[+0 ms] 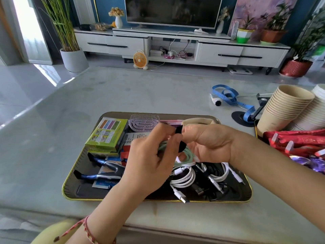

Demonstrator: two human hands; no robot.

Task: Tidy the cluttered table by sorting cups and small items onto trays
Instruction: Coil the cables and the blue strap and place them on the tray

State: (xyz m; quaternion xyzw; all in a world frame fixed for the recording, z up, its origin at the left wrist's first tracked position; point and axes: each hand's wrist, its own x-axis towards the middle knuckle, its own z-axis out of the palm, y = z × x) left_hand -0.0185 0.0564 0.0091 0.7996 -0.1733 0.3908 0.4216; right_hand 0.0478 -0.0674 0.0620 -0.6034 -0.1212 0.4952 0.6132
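Two trays (88, 199) (256, 131) are counted on the table (123, 92), one by its near edge and one at its right edge, along with two cup stacks (284, 110) (314, 111), two green boxes (107, 132) in the first tray's far-left corner, one hairbrush (143, 122), two razors (103, 176), one mint-green cable (186, 153) and one tape measure (228, 95).

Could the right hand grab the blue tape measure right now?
Probably not yet: the right hand holds the coiled mint-green cable; the blue tape measure lies uncovered on the grey table.

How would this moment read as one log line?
left hand grips green cable | right hand pinches black strap | above tray | cups stacked right
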